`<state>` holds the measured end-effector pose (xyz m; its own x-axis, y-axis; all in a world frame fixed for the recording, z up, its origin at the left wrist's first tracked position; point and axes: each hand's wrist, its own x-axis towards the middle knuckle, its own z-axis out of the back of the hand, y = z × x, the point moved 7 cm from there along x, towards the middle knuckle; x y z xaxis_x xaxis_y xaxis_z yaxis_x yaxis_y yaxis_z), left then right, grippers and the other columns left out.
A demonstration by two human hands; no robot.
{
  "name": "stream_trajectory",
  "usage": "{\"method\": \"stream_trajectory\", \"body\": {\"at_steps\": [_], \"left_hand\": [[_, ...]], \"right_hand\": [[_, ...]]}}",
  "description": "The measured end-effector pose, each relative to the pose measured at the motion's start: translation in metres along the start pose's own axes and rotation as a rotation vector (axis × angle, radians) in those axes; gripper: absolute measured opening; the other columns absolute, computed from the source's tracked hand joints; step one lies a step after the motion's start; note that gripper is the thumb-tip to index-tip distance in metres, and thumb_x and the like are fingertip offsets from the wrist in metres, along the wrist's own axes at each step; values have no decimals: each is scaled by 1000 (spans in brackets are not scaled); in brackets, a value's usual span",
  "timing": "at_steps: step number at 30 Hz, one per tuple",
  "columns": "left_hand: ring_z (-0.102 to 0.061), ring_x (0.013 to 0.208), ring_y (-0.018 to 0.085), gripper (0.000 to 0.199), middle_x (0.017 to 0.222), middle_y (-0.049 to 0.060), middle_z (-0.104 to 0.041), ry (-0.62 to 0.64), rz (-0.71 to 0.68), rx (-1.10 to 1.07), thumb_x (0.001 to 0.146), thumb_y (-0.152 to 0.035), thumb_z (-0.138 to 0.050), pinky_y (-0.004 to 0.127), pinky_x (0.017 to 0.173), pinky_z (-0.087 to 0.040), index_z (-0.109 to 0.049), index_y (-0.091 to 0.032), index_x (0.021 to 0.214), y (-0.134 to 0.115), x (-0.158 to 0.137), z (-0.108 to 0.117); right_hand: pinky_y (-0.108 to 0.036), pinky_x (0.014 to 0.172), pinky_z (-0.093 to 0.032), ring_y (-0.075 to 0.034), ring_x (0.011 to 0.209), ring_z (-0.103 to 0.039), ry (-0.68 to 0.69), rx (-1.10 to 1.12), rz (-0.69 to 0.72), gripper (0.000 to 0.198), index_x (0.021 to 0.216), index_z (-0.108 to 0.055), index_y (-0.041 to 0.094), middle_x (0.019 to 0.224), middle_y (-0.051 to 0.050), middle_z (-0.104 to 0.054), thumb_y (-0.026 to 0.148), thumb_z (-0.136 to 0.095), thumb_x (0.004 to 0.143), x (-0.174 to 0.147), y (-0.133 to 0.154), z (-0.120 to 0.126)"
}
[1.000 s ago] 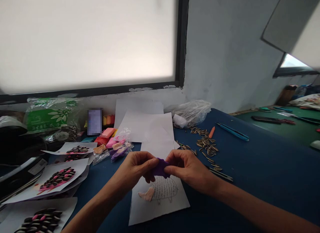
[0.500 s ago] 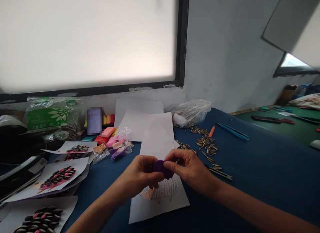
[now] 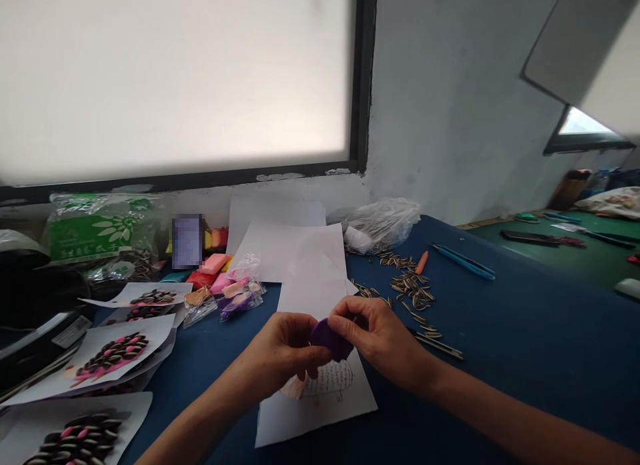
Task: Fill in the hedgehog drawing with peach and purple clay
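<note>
A flattened piece of purple modelling clay (image 3: 336, 343) is pinched between both hands in the middle of the view. My left hand (image 3: 289, 345) grips its left side, thumb against fingers. On its upper right edge, my right hand (image 3: 367, 328) presses with thumb and forefinger. Under the hands lies a white sheet of paper (image 3: 295, 422) bearing a drawn oval outline (image 3: 333, 380) filled with small marks. At the drawing's left end is a peach-coloured patch (image 3: 295, 386), partly hidden by my left fingers.
Sunflower seeds (image 3: 414, 290), an orange crayon-like stick (image 3: 422, 262), tweezers (image 3: 440, 345) and a blue pen-like tool (image 3: 465, 261) lie to the right. On the left are seed-decorated paper pictures (image 3: 113, 355), clay packets (image 3: 243, 298) and a green bag (image 3: 100, 232). A plastic bag (image 3: 385, 225) sits behind.
The purple clay has shifted slightly right and tilted, showing more of its flat face. Both hands keep their pinch on it.
</note>
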<state>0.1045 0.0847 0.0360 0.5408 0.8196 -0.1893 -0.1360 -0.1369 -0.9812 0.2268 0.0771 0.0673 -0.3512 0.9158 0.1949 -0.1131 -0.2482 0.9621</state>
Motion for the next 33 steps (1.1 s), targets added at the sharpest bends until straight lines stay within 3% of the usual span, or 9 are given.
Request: {"method": "stream_trajectory", "body": {"at_steps": [4, 10, 14, 18, 23, 28, 33], "left_hand": [[-56, 54, 11, 30, 69, 0, -67, -9, -20, -33, 65, -35, -81, 22, 52, -43, -72, -14, 84, -2, -1, 0], [-59, 60, 12, 34, 82, 7, -75, 28, -91, -11, 77, -46, -75, 22, 54, -44, -74, -14, 85, -6, -2, -2], [-59, 58, 12, 35, 81, 7, -76, 15, -111, -11, 78, -49, -74, 22, 54, -44, -75, -14, 84, -5, -1, 0], [-59, 60, 13, 32, 81, 7, -76, 18, -122, 0, 81, -46, -73, 23, 57, -45, -75, -15, 84, -7, -3, 1], [-58, 60, 12, 35, 80, 5, -74, -50, -109, 29, 80, -49, -72, 22, 54, -42, -75, -14, 86, -13, -5, 6], [-58, 57, 12, 37, 65, -2, -65, -131, -91, -11, 75, -50, -76, 22, 53, -40, -70, -16, 90, -10, -4, 14], [-61, 65, 15, 37, 69, 0, -68, -82, -98, 24, 74, -46, -78, 24, 60, -44, -69, -17, 96, -14, -4, 14]], "right_hand": [[-27, 62, -54, -14, 67, -64, -21, 14, 29, 19, 92, -69, 16, 79, -3, -68, 33, -62, 93, 1, 0, 3], [-25, 58, -54, -13, 61, -64, 27, 144, 18, 20, 86, -71, 16, 70, -1, -66, 34, -66, 92, 0, -1, -2], [-28, 60, -56, -14, 66, -66, -1, 15, 87, 14, 96, -74, 19, 85, -3, -67, 28, -64, 92, -2, 6, 2], [-29, 61, -57, -14, 67, -66, 23, -66, 109, 16, 91, -75, 18, 88, -5, -65, 25, -61, 93, -2, 9, 1], [-36, 72, -57, -19, 77, -69, -24, -69, 26, 24, 114, -63, 16, 86, -5, -69, 29, -60, 94, -1, 0, 6], [-34, 76, -54, -20, 86, -67, 92, -4, -91, 26, 103, -62, 16, 91, -5, -69, 28, -74, 84, 0, -11, -1], [-33, 73, -52, -19, 82, -66, 27, -1, -92, 28, 100, -60, 18, 88, -3, -68, 30, -77, 82, 0, -12, 2]]}}
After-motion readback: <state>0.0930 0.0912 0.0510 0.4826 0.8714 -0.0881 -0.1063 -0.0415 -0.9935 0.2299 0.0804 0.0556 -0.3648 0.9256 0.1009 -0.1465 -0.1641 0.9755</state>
